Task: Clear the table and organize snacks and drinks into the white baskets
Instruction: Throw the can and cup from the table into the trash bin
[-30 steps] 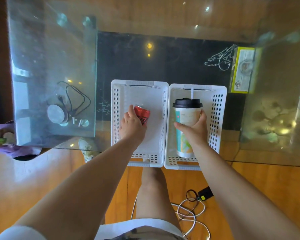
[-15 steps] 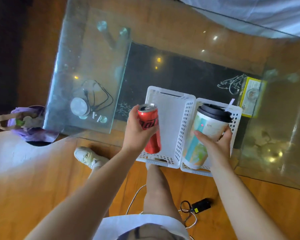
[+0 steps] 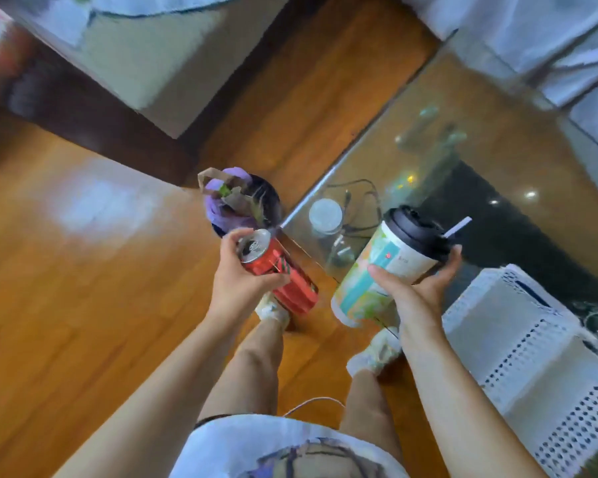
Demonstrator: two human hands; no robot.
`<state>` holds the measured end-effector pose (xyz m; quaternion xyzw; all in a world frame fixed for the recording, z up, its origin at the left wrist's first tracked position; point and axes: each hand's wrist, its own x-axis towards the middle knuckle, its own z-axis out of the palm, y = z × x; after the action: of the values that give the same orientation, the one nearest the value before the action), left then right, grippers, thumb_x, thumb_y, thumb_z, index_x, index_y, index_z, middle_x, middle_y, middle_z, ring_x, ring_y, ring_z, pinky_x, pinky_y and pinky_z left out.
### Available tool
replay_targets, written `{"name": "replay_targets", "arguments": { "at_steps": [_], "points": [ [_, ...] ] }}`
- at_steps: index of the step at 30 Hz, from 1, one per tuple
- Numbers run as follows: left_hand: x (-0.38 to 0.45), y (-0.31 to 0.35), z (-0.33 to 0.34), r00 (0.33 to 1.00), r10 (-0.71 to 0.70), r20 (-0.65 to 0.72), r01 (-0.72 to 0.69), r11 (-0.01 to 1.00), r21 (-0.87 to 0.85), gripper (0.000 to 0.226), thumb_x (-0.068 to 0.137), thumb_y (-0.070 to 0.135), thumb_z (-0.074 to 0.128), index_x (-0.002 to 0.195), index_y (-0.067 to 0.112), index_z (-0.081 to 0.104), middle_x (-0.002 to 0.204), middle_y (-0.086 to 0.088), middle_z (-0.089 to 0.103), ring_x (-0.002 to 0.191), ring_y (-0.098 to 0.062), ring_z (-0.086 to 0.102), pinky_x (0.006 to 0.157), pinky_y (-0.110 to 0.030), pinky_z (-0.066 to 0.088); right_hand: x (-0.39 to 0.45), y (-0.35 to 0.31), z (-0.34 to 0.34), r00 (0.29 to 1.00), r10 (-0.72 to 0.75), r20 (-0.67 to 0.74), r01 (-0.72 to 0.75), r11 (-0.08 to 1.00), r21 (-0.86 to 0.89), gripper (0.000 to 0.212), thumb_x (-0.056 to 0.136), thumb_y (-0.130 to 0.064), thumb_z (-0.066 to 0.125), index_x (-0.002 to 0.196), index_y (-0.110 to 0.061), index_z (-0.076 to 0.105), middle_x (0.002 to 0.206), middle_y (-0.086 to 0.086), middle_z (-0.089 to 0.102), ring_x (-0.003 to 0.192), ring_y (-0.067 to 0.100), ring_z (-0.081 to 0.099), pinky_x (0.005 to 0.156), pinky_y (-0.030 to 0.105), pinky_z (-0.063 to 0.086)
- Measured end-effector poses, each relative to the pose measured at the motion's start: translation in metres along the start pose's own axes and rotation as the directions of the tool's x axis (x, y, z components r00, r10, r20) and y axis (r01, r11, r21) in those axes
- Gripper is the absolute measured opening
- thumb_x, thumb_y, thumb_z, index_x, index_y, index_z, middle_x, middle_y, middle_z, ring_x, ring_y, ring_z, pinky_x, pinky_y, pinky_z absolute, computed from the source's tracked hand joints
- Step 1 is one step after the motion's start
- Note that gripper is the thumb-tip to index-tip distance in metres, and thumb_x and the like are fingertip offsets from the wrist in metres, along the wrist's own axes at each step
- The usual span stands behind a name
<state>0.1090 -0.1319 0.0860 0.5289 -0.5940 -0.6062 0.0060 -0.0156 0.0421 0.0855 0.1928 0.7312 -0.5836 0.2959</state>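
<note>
Gripping red can [image 3: 280,270] left hand [image 3: 242,281]; white baskets [image 3: 532,357] cropped right

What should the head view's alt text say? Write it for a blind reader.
Seen from above, a person's left hand holds an opened red soda can and the right hand a black-lidded paper cup with a straw, beside a glass table, white baskets and a full bin.
</note>
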Motion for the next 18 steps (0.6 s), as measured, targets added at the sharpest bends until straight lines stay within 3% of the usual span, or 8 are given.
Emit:
{"name": "replay_targets", "arguments": {
  "at_steps": [2,6,9,11,14,18],
  "points": [
    [0.013,-0.003,-0.042,0.996,-0.027,-0.083,0.026,1.0,-0.01,0.076,0.052,0.002,0.083,0.107,0.035,0.041,0.112,-0.003,0.058,0.096,-0.023,0.064,0.07,-0.036,0.057,-0.003,-0.004,0.047,0.995,-0.004,0.103,0.005,1.0,-0.005,0.118,0.066,0.007,0.076,0.144,-0.039,0.0,0.139,0.0,0.042,0.111,0.009,0.056,0.099,0.041,0.046],
    [0.038,-0.014,-0.103,0.971,-0.068,-0.228,0.052,0.996,-0.074,0.078,0.052,0.007,0.086,0.104,0.034,0.034,0.105,0.0,0.054,0.085,-0.014,0.063,0.051,-0.013,0.049,0.005,-0.004,0.129,0.973,0.012,0.23,0.012,0.995,-0.103,0.101,0.062,0.006,0.078,0.14,-0.03,0.025,0.128,0.002,0.056,0.109,0.013,0.06,0.092,0.039,0.051],
    [0.064,-0.029,-0.121,0.955,-0.065,-0.29,0.036,0.994,-0.103,0.079,0.056,0.006,0.085,0.107,0.031,0.03,0.098,0.01,0.048,0.083,-0.008,0.059,0.061,-0.016,0.049,0.021,0.006,0.178,0.966,0.03,0.258,0.019,0.983,-0.183,0.087,0.06,0.006,0.079,0.132,-0.016,0.037,0.12,0.006,0.062,0.105,0.02,0.063,0.091,0.042,0.053],
    [0.086,-0.04,-0.123,0.949,-0.065,-0.307,0.031,0.993,-0.115,0.079,0.06,0.006,0.083,0.11,0.03,0.027,0.098,0.013,0.044,0.085,-0.005,0.057,0.064,-0.012,0.047,0.035,0.019,0.204,0.966,0.028,0.258,0.033,0.972,-0.231,0.087,0.059,0.007,0.079,0.132,-0.013,0.037,0.121,0.007,0.061,0.105,0.02,0.062,0.095,0.046,0.05],
    [0.125,-0.059,-0.115,0.943,-0.066,-0.326,0.031,0.993,-0.112,0.078,0.064,0.004,0.079,0.119,0.03,0.03,0.112,0.004,0.042,0.096,-0.01,0.052,0.075,-0.008,0.045,0.058,0.043,0.235,0.967,0.023,0.255,0.055,0.955,-0.293,0.093,0.057,0.006,0.08,0.135,-0.015,0.033,0.128,0.007,0.056,0.115,0.022,0.056,0.101,0.049,0.045],
    [0.175,-0.091,-0.098,0.935,-0.096,-0.341,0.075,0.994,-0.074,0.07,0.07,0.002,0.066,0.129,0.02,0.035,0.12,-0.002,0.036,0.098,-0.013,0.042,0.075,-0.004,0.034,0.082,0.08,0.268,0.964,-0.055,0.259,0.141,0.935,-0.326,0.105,0.055,0.006,0.082,0.138,-0.021,0.024,0.137,0.004,0.047,0.123,0.016,0.048,0.109,0.042,0.037]
  ]
}}
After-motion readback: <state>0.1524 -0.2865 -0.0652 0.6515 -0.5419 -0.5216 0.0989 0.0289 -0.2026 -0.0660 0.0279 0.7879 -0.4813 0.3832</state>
